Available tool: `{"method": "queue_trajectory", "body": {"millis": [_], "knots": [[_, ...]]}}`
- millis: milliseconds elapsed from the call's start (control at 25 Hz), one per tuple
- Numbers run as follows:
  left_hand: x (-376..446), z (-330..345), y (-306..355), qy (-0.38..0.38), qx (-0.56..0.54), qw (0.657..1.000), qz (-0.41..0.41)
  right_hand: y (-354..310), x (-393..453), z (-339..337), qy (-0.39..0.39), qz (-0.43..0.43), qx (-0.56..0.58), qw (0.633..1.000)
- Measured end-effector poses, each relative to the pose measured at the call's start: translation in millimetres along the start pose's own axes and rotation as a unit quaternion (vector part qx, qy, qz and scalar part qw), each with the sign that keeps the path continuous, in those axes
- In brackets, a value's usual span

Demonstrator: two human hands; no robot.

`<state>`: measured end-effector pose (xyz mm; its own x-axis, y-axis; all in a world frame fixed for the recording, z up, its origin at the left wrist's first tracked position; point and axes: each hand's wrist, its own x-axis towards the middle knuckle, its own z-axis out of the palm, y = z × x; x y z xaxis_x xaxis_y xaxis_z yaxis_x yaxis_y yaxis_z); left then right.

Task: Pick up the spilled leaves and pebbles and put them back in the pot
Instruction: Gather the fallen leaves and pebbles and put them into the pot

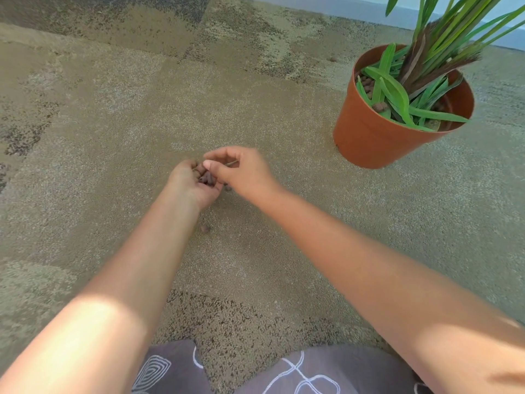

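Note:
My left hand (191, 185) is cupped palm-up over the carpet and holds several brown pebbles (206, 177). My right hand (243, 170) hovers right beside it, fingers curled over the left palm; whether it pinches a pebble is unclear. One loose pebble (205, 228) lies on the carpet just below my left wrist, another (228, 188) under my right hand, and one (333, 58) far off near the pot. The orange pot (369, 137) stands at the upper right, holding a green plant (443, 38), cut leaves (397, 95) and pebbles.
Beige and brown patterned carpet (113, 123) covers the floor all around. A pale wall base (355, 7) runs along the top right behind the pot. My patterned grey clothing (284, 373) shows at the bottom edge.

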<state>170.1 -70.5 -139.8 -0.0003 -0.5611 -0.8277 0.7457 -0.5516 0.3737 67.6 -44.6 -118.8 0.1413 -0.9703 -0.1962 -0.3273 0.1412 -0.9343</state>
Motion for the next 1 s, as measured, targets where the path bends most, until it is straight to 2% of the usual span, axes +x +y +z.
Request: {"method": "queue_trajectory", "body": {"millis": [120, 200, 240, 280, 360, 400, 440, 520, 600, 680, 760, 840, 920, 1000], "knots": [[1.4, -1.5, 0.7, -0.002, 0.009, 1.000, -0.007, 11.6, 2.9, 6.0, 0.074, 0.060, 0.058, 0.994], [-0.3, -3.6, 6.4, 0.011, 0.005, 1.000, 0.012, 24.0, -3.4, 9.6, 0.106, 0.064, 0.000, 0.992], [0.0, -5.4, 10.9, 0.017, -0.004, 1.000, 0.023, 30.0, -10.9, 13.5, 0.079, 0.040, -0.064, 0.994], [-0.8, -7.3, 15.5, 0.022, -0.016, 0.999, 0.031, 36.2, -20.7, 20.1, 0.020, 0.001, -0.138, 0.990], [-0.7, -8.8, 23.9, 0.029, -0.047, 0.998, 0.037, 46.0, -40.2, 33.8, -0.116, -0.098, -0.289, 0.945], [0.7, -8.9, 26.1, 0.029, -0.058, 0.997, 0.039, 50.8, -45.5, 39.0, -0.155, -0.135, -0.333, 0.920], [0.7, -8.6, 27.2, 0.026, -0.065, 0.997, 0.039, 55.0, -46.8, 41.7, -0.166, -0.152, -0.342, 0.912], [0.7, -8.6, 26.9, 0.022, -0.069, 0.997, 0.039, 55.8, -43.2, 38.3, -0.141, -0.114, -0.276, 0.944], [-0.1, -9.7, 23.4, 0.016, -0.083, 0.995, 0.046, 48.9, -36.9, 28.2, -0.076, -0.039, -0.208, 0.974], [-0.6, -11.6, 17.6, 0.011, -0.097, 0.994, 0.058, 39.0, -27.9, 16.1, 0.005, -0.014, -0.155, 0.988], [1.6, -11.2, 9.8, -0.006, -0.089, 0.995, 0.044, 21.9, -18.2, 9.9, 0.050, -0.017, -0.085, 0.995], [1.3, -7.6, 2.0, -0.035, -0.075, 0.996, 0.011, 6.3, -8.1, 10.4, 0.045, -0.027, -0.040, 0.998], [-0.1, -4.8, -1.0, -0.055, -0.077, 0.995, -0.008, -2.5, 1.5, 12.0, 0.018, -0.035, -0.057, 0.998], [-0.9, -4.2, 3.6, -0.044, -0.090, 0.995, 0.001, 0.3, 9.8, 8.3, 0.043, -0.023, -0.050, 0.998]]}}
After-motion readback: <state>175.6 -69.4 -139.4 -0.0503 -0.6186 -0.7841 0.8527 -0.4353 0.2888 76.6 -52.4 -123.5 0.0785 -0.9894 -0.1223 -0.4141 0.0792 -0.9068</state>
